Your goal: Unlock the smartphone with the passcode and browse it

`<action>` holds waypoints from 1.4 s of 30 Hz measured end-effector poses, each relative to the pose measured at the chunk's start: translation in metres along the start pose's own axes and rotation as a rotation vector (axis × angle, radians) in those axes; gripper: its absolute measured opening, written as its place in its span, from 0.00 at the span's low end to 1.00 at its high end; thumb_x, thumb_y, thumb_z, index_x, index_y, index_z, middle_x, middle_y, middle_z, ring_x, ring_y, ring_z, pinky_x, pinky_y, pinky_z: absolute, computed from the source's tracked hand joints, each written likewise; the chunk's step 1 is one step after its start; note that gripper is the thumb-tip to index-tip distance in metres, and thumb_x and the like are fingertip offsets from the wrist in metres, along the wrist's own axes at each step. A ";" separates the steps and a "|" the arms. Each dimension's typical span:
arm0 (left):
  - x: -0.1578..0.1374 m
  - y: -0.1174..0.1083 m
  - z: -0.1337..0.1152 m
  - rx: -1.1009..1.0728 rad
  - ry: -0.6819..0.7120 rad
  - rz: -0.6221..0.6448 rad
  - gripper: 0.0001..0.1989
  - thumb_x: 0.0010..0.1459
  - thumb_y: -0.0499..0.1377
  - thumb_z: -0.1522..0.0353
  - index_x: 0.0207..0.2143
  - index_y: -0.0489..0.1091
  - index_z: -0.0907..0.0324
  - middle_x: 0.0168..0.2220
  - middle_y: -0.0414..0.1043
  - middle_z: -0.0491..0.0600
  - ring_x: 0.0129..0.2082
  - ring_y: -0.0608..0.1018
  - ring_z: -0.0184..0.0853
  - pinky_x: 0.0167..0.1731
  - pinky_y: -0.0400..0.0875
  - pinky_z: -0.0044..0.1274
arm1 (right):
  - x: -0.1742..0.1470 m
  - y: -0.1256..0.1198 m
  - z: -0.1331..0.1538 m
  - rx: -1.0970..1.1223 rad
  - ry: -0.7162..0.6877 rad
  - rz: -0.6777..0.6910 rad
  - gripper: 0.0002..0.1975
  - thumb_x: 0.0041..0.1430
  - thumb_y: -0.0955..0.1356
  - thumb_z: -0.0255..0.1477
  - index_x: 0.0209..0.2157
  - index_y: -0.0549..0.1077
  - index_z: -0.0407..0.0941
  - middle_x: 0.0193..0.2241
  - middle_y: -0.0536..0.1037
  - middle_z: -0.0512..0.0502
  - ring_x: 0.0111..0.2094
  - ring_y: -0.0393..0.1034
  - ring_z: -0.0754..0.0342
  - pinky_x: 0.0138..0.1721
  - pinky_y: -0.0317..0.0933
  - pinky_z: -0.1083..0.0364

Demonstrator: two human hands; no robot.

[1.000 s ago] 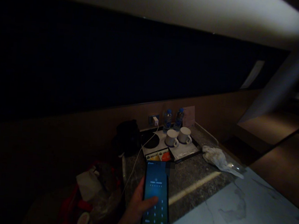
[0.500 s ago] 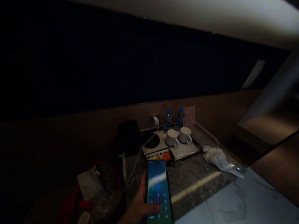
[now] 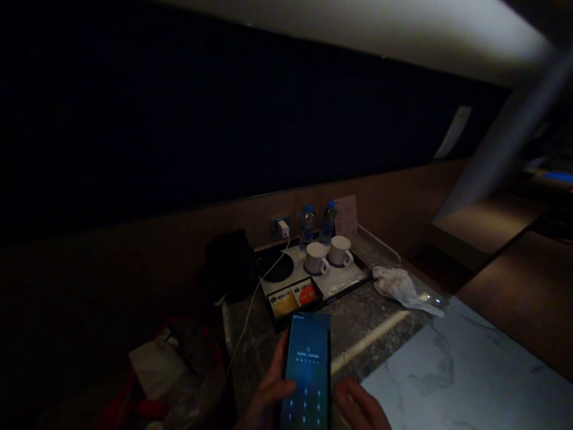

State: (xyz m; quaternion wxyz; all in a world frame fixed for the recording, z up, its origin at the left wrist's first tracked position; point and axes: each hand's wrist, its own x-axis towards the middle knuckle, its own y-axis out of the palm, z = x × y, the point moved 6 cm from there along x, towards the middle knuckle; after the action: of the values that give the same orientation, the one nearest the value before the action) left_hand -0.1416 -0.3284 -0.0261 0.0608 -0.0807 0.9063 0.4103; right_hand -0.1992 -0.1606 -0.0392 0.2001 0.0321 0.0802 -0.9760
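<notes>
My left hand (image 3: 262, 407) grips a smartphone (image 3: 308, 384) at the bottom centre, its lit screen showing a number keypad, and my thumb rests on the left side of the screen. My right hand (image 3: 366, 423) sits just to the right of the phone, fingers loosely curled beside its edge; whether it touches the phone I cannot tell. Both hands hover over a dark speckled stone counter (image 3: 358, 315).
A tray (image 3: 341, 283) holds two white cups (image 3: 328, 255), two water bottles (image 3: 316, 221) and packets. A white charger cable (image 3: 260, 286) runs from a wall socket. Crumpled white cloth (image 3: 400, 286) lies to the right. A red-and-white bag (image 3: 152, 377) sits at left. Pale marble surface (image 3: 476, 392) at right.
My right hand has come up into view beside the phone. The phone has tilted back upright, and the view has shifted slightly right.
</notes>
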 end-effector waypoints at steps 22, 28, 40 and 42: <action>0.000 0.005 0.000 0.067 -0.005 -0.040 0.55 0.47 0.65 0.66 0.68 0.32 0.51 0.57 0.70 0.55 0.48 0.76 0.46 0.44 0.69 0.31 | 0.004 0.028 -0.012 -0.076 -0.067 0.012 0.16 0.52 0.67 0.45 0.29 0.70 0.46 0.25 0.72 0.51 0.28 0.67 0.53 0.31 0.63 0.57; 0.002 0.002 -0.001 0.057 0.014 -0.075 0.51 0.47 0.64 0.67 0.68 0.39 0.51 0.58 0.68 0.54 0.49 0.76 0.47 0.45 0.69 0.32 | 0.002 0.029 -0.011 -0.086 -0.084 0.095 0.15 0.49 0.70 0.40 0.36 0.71 0.46 0.30 0.75 0.49 0.33 0.70 0.52 0.36 0.65 0.56; -0.001 -0.003 0.000 0.049 -0.004 -0.130 0.40 0.50 0.62 0.68 0.65 0.52 0.53 0.54 0.72 0.52 0.44 0.78 0.42 0.41 0.69 0.28 | -0.009 0.023 0.002 0.105 0.072 0.129 0.26 0.49 0.67 0.56 0.35 0.74 0.47 0.30 0.78 0.49 0.36 0.72 0.48 0.40 0.67 0.55; -0.001 -0.007 0.002 0.019 -0.035 -0.167 0.38 0.51 0.63 0.68 0.63 0.54 0.54 0.50 0.75 0.51 0.41 0.78 0.39 0.40 0.69 0.27 | -0.011 0.022 0.003 0.113 0.071 0.093 0.26 0.48 0.67 0.56 0.35 0.75 0.48 0.31 0.79 0.48 0.36 0.73 0.48 0.39 0.68 0.55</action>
State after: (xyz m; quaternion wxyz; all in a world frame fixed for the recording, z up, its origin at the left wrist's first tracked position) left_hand -0.1395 -0.3315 -0.0330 0.1114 -0.1484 0.8990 0.3967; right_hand -0.1807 -0.1768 -0.0379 0.2404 0.0816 0.0305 -0.9668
